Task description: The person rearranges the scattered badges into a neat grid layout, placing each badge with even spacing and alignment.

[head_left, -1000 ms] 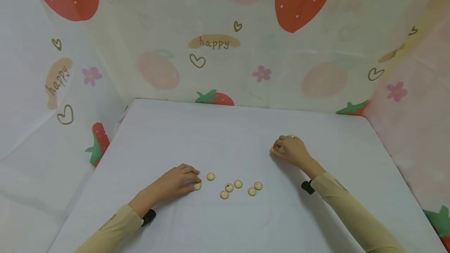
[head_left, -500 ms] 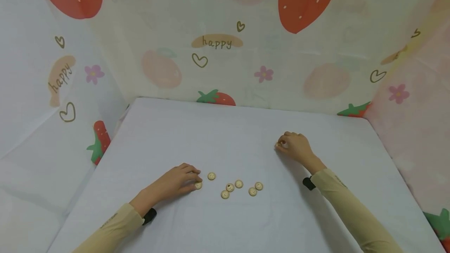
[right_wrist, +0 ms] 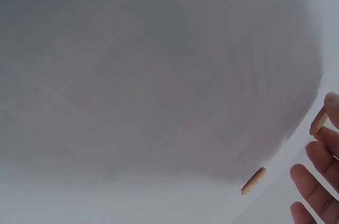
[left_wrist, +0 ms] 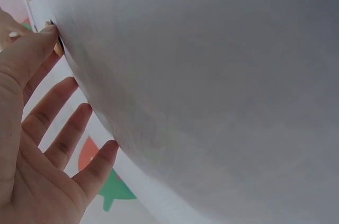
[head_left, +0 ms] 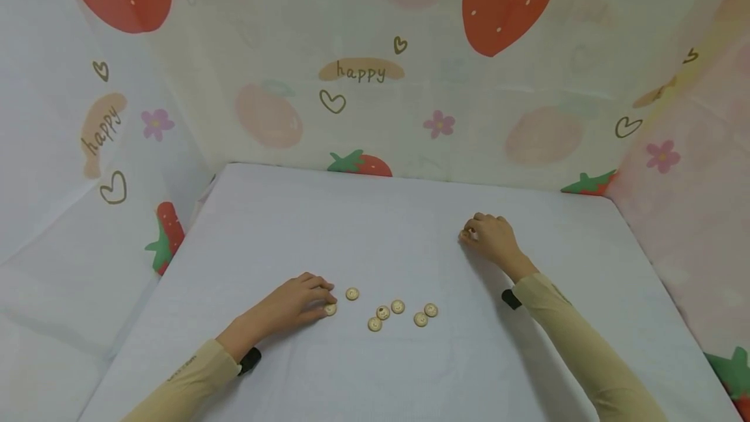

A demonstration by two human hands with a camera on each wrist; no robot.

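Note:
My left hand (head_left: pixel 293 305) rests low on the white table, pinching a small round wooden disc (head_left: pixel 331 309) by its edge. In the left wrist view, thumb and index finger hold that disc (left_wrist: pixel 58 46), and the other fingers spread out with their tips at the cloth. Farther back on the right, my right hand (head_left: pixel 491 236) pinches another pale wooden disc (head_left: pixel 464 234) between thumb and index finger. The right wrist view shows this disc (right_wrist: pixel 318 121) tilted on edge, while a second disc (right_wrist: pixel 253 181) lies on the table beside the fingers, mostly hidden by the hand from above.
A lone disc (head_left: pixel 352 294) lies just right of the left hand. Several more form a loose row: one with a dark spot (head_left: pixel 383 312) in the middle, a pair (head_left: pixel 420 319) at right. Strawberry-print cloth walls (head_left: pixel 363 122) enclose the table (head_left: pixel 328 226).
My right hand has moved a little back and to the right over the table, still pinching its disc. The left hand and the discs in the row stay put.

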